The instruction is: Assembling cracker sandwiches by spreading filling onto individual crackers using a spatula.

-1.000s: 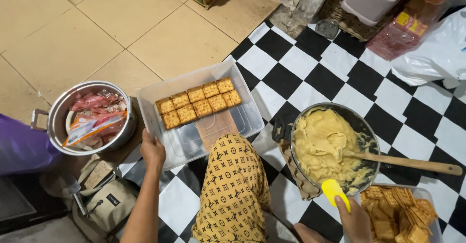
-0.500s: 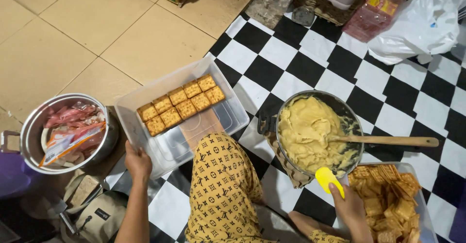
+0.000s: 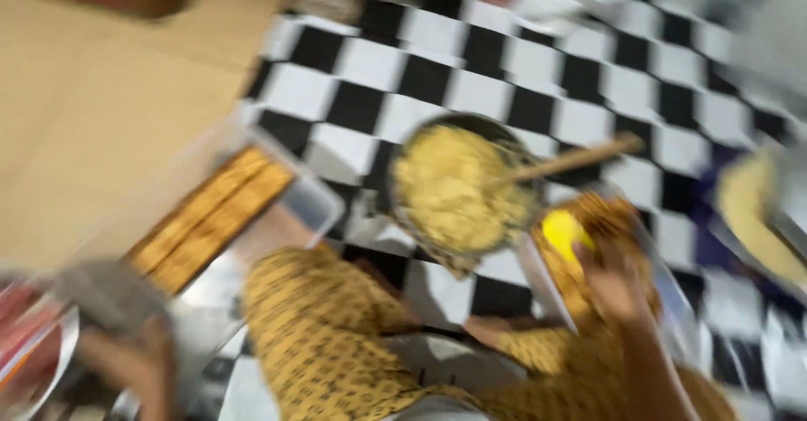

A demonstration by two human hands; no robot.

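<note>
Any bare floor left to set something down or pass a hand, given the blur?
Free: checkered mat beyond the pan of yellow mash, and tan tile floor left of the clear tray. Crowded: right hand with the yellow tool over the fried pieces; left hand by the tray corner.

Frame heavily motion-blurred. Person wears mustard-yellow trousers [image 3: 319, 337] with a small dark repeating print, loose fabric, creased over the bent knees; same cloth covers the other leg [image 3: 546, 362] lower right. Both forearms bare, no sleeves visible, no watch or rings made out. Left hand [image 3: 147, 366] and right hand [image 3: 614, 282] bare, fingers too blurred for detail.
</note>
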